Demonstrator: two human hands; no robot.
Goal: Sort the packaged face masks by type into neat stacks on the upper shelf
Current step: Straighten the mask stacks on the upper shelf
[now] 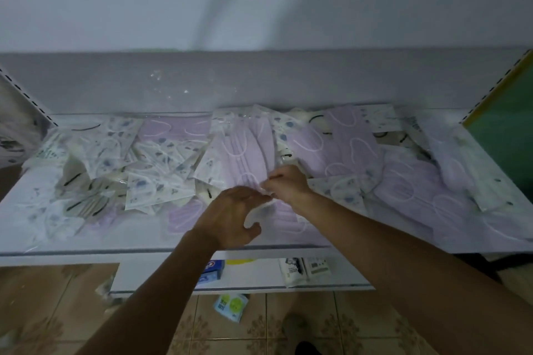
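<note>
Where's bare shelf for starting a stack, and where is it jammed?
Bare: the front strip of the shelf, between its front edge and the patterned masks, left of the left hand. Crowded: purple masks cover the middle and right out to the edge. The left hand and right hand hold a packet there.

Dim light; white back panel (259, 23), beige patterned floor tiles (346, 326), green side panel (507, 112).

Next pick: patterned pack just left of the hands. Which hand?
Left: both hands grip the lilac pack, but the left hand is beside the patterned pack; the right hand would cross over it.
</note>
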